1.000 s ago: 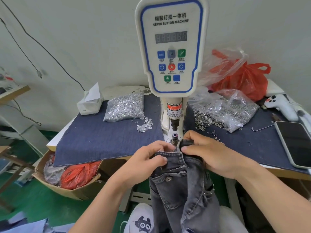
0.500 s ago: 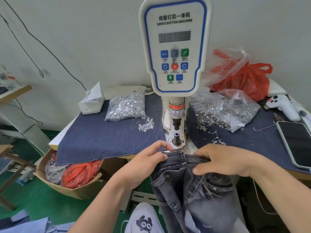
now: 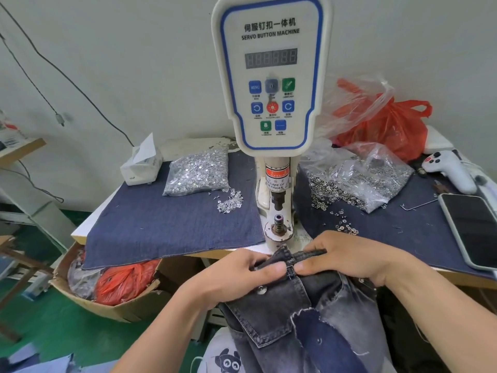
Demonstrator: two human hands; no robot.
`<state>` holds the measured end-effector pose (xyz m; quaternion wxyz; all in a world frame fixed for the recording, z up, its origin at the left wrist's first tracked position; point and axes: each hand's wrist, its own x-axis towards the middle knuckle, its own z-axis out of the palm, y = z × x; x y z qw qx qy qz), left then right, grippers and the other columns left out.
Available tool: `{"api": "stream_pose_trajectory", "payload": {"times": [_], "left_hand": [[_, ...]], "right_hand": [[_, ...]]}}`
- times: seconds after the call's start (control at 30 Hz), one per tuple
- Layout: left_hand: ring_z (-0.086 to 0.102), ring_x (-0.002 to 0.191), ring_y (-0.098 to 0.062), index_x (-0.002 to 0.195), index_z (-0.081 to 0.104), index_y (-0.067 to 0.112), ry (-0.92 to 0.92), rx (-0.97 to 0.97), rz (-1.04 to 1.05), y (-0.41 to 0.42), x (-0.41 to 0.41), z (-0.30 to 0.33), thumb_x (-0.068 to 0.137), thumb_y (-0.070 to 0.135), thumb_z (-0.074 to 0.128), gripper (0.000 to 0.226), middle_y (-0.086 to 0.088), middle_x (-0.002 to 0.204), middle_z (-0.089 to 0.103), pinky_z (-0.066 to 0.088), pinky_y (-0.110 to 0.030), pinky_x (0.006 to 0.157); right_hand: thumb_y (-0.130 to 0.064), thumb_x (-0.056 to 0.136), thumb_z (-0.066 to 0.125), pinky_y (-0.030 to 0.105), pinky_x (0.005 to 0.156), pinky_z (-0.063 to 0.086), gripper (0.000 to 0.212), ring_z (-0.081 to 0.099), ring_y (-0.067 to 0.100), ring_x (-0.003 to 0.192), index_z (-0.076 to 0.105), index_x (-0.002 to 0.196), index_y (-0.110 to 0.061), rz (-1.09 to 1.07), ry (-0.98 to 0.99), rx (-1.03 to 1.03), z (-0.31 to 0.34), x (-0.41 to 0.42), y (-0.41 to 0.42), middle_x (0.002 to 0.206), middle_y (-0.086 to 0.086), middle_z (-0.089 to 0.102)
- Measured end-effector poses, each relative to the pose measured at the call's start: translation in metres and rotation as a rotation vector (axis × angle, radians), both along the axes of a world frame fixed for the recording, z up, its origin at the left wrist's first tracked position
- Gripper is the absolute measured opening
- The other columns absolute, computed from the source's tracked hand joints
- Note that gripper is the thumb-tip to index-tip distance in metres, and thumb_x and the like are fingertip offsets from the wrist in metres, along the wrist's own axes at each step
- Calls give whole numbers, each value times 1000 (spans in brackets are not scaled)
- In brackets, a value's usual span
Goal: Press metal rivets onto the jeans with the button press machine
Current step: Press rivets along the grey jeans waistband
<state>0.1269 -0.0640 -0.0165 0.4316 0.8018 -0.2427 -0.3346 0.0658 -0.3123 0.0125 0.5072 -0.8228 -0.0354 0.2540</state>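
Jeans (image 3: 285, 305), grey-black denim, bunched at the table's near edge, just in front of the button press machine (image 3: 271, 76); one rivet (image 3: 261, 290) visible on a pocket flap. Left hand (image 3: 242, 275) and right hand (image 3: 347, 259) side by side, each pinching the waistband fold, thumbs nearly meeting. Lower die (image 3: 278, 221) bare, apart from the fabric. Denim mat (image 3: 161, 227) covers the table. Bag of rivets (image 3: 199, 173) left of the press, bag of ring parts (image 3: 357, 179) right. Phone (image 3: 473, 230) at far right.
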Motion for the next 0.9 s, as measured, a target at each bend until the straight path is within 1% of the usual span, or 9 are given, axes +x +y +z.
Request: {"api": "stream_pose_trajectory", "payload": {"times": [0.13, 0.2, 0.27, 0.33, 0.4, 0.5, 0.57, 0.63, 0.9], "left_hand": [[75, 91, -19, 99, 78, 23, 58, -118, -18, 5, 6, -3, 97, 56, 69, 35, -7, 98, 81, 62, -44, 86], [73, 89, -15, 99, 77, 25, 38, -158, -49, 7, 8, -1, 101, 47, 68, 25, 0, 95, 78, 57, -34, 82], [66, 79, -14, 94, 74, 16, -52, -153, -33, 8, 13, 3, 98, 51, 69, 35, -4, 84, 72, 52, -34, 77], [66, 75, -22, 95, 70, 5, -130, -144, -10, 10, 21, 8, 92, 59, 70, 54, -21, 85, 71, 52, -41, 74], [71, 77, -35, 94, 70, 4, -185, -120, 8, 11, 33, 13, 91, 59, 69, 56, -25, 90, 73, 56, -48, 75], [65, 69, -24, 86, 66, 3, -229, -69, 36, 15, 50, 8, 99, 48, 69, 47, -21, 80, 71, 51, -39, 68], [56, 64, -18, 79, 61, 1, -236, -41, 66, 17, 58, -1, 100, 43, 69, 48, -20, 70, 62, 43, -34, 66], [50, 60, -15, 72, 57, 8, -232, -46, 84, 18, 60, -6, 96, 47, 69, 47, -5, 63, 55, 39, -30, 62], [52, 63, -14, 79, 60, 3, -216, -44, 82, 18, 63, -7, 91, 53, 68, 52, -1, 68, 58, 40, -29, 63]], "right_hand": [[-49, 91, 72, 37, 96, 54, 37, 74, 20, 101, 77, 105, -16, -17, -66, -54, -8, 4, 3, 102, 2, 79], [-62, 86, 72, 33, 83, 51, 38, 71, 11, 86, 75, 99, -26, -22, -153, -114, -10, 3, 1, 91, -4, 77], [-70, 82, 68, 23, 76, 48, 37, 66, 1, 80, 73, 94, -36, -74, -263, -131, -7, 1, -2, 90, -12, 75], [-63, 89, 64, 15, 72, 47, 28, 65, -5, 79, 73, 90, -37, -259, -456, -213, -7, 6, -13, 86, -21, 73], [-46, 97, 63, 18, 67, 44, 13, 63, 0, 76, 70, 92, -35, -490, -638, -488, -7, 18, -32, 80, -21, 70], [-36, 99, 63, 33, 73, 47, 19, 67, 27, 95, 73, 114, -28, -572, -583, -868, -17, 37, -55, 102, 0, 75], [-40, 100, 62, 40, 83, 51, 32, 65, 35, 108, 70, 126, -25, -514, -538, -933, -28, 45, -57, 113, 10, 71], [-44, 100, 60, 42, 87, 50, 39, 61, 38, 112, 67, 133, -24, -464, -522, -946, -37, 51, -52, 117, 13, 65], [-32, 99, 64, 38, 72, 42, 17, 62, 35, 98, 74, 104, -20, -497, -573, -935, -45, 64, -46, 102, 8, 68]]}}
